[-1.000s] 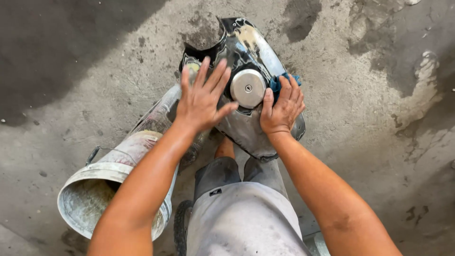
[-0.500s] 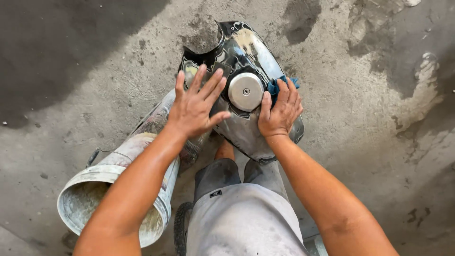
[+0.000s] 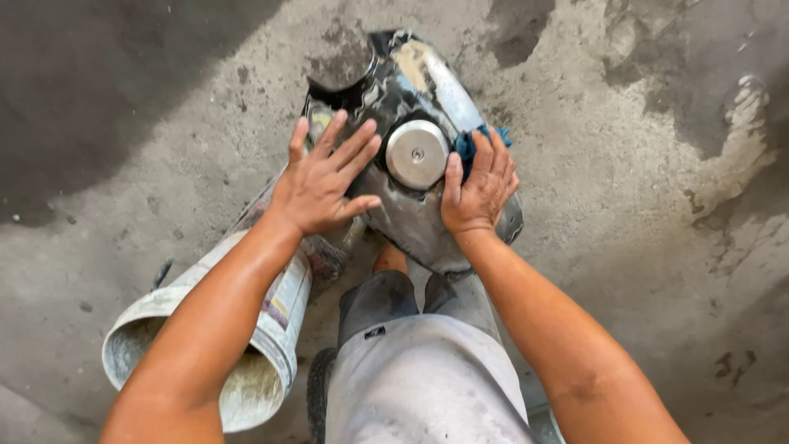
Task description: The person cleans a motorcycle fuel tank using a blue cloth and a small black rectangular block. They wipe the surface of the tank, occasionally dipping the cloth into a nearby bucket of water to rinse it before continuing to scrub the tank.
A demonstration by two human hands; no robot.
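A black glossy motorcycle fuel tank rests on the concrete floor in front of my knees, with a round silver filler cap on top. My left hand lies flat on the tank's left side, fingers spread. My right hand presses a blue cloth against the tank just right of the cap. Only a corner of the cloth shows past my fingers.
A dirty plastic bucket lies on its side at the lower left, partly under my left forearm. My grey shorts fill the bottom centre. The concrete floor is stained with wet and dark patches.
Both hands slid slightly toward me along the tank; the view shifted a little, showing more of the tank's front end.
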